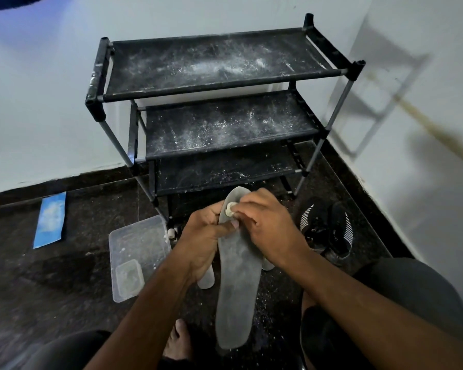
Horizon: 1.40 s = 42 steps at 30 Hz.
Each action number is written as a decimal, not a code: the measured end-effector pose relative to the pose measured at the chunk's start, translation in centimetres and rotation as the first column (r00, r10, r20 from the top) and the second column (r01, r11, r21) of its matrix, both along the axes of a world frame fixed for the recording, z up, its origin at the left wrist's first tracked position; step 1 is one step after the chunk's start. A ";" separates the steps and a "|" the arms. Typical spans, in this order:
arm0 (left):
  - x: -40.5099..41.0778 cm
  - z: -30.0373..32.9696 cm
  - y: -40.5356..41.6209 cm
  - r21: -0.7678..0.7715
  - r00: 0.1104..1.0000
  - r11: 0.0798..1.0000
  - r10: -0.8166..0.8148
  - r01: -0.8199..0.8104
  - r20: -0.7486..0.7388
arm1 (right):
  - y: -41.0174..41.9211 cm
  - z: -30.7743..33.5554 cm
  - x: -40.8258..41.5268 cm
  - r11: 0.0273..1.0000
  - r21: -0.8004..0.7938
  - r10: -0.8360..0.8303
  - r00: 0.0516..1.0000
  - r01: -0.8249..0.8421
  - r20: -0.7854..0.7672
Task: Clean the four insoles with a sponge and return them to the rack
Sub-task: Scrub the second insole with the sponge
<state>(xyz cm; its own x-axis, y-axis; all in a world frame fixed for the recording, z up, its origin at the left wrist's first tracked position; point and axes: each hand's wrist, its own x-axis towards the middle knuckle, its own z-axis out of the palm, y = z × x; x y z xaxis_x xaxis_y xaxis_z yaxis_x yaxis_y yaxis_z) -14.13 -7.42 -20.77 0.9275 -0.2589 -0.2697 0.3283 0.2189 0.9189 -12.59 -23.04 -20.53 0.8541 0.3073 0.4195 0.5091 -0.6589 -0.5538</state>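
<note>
The left hand (203, 236) grips a grey insole (237, 284) at its edge, thumb across the top. The right hand (267, 225) pinches a small white sponge (230, 209) against the insole's upper end, in front of the dusty rack (225, 84); what seem to be other insoles lie beneath.

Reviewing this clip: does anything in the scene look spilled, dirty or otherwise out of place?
Yes. White powder is scattered over the rack, thickest on its top shelf and lighter on the lower ones, with specks on the floor around the insole. A brownish streak runs diagonally down the right wall.
</note>
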 end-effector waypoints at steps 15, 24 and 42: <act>-0.2 -0.4 -0.3 0.048 0.999 0.998 -0.028 0.027 0.018 | -0.5 0.2 0.9 0.960 0.081 -0.265 0.963 0.268 -0.049; -0.2 -0.5 -0.3 0.083 0.999 0.996 -0.021 0.017 0.047 | -0.7 0.6 1.2 0.952 0.070 -0.294 0.953 0.299 -0.066; 0.3 -0.7 0.3 0.044 0.996 0.996 0.081 -0.083 0.046 | 0.0 0.7 0.2 0.981 -0.009 -0.194 0.978 0.193 -0.075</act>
<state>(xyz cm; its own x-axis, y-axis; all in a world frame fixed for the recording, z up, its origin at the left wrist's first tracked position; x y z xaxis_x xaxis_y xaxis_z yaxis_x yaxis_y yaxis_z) -13.83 -7.17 -21.48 0.9562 -0.1702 -0.2380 0.2700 0.2004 0.9418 -12.42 -23.03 -19.79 0.9267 0.1339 0.3512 0.3287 -0.7419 -0.5844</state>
